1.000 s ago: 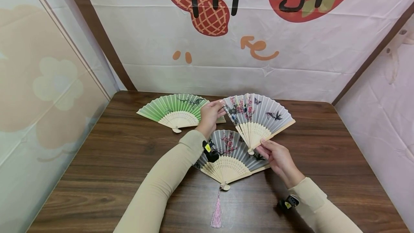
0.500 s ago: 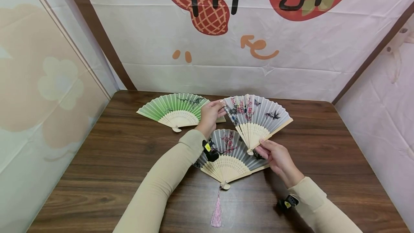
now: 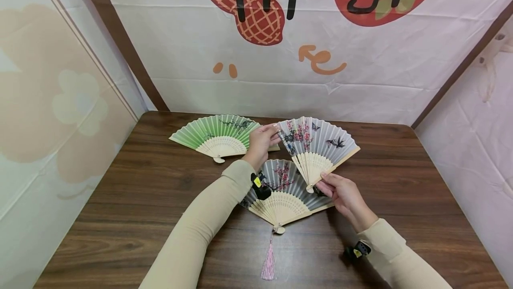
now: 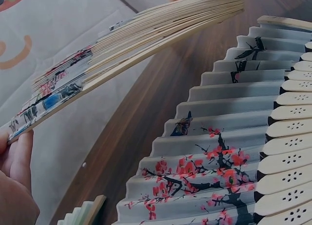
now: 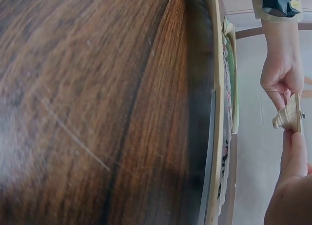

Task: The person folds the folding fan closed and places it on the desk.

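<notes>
Both hands hold a partly spread white folding fan (image 3: 320, 142) with pink blossoms, a butterfly and a dark bird. My left hand (image 3: 262, 142) pinches its left outer edge. The right hand (image 3: 344, 193) grips the right guard stick low down, close to the pivot. In the left wrist view the held fan (image 4: 58, 88) is seen nearly edge-on, its ribs bunched. Beneath it a grey folding fan (image 3: 280, 209) with pink blossoms lies spread on the table, partly covered by the left wrist and the held fan. From its pivot hangs a pink tassel (image 3: 269, 262).
A spread green folding fan (image 3: 214, 133) lies at the back left of the brown wooden table (image 3: 120, 217), its right part behind the left hand. A printed white cloth (image 3: 180, 44) hangs behind the table, and more cloth flanks both sides.
The right edge of the held white fan has drawn slightly inward to the left, narrowing its spread a little. The right hand has shifted a touch left; the left hand stays in place.
</notes>
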Available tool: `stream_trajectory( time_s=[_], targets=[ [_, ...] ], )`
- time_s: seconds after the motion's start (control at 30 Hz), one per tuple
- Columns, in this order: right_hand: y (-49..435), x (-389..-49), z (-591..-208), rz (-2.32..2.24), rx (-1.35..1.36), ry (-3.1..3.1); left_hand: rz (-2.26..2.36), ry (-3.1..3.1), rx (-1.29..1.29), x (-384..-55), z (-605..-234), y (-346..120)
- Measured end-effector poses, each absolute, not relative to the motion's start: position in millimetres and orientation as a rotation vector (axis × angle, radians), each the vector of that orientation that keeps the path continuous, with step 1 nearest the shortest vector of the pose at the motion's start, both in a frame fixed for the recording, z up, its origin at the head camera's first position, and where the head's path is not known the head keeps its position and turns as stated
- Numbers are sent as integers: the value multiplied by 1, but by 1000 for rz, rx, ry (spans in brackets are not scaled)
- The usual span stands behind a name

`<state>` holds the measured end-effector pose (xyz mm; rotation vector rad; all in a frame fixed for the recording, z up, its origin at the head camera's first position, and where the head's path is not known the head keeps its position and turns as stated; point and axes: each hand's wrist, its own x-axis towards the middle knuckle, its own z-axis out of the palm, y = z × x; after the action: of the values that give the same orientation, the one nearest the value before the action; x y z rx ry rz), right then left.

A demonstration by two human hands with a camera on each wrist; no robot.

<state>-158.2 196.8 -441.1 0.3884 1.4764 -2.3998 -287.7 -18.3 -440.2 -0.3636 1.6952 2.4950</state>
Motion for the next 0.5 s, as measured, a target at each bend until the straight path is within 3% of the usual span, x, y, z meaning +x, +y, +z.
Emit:
stream_trajectory(
  time_s=[0.5],
  targets=[
    [197,-155,-443,-2386,352,1498,2503,1699,-349,-288,-441,-16]
  ],
)
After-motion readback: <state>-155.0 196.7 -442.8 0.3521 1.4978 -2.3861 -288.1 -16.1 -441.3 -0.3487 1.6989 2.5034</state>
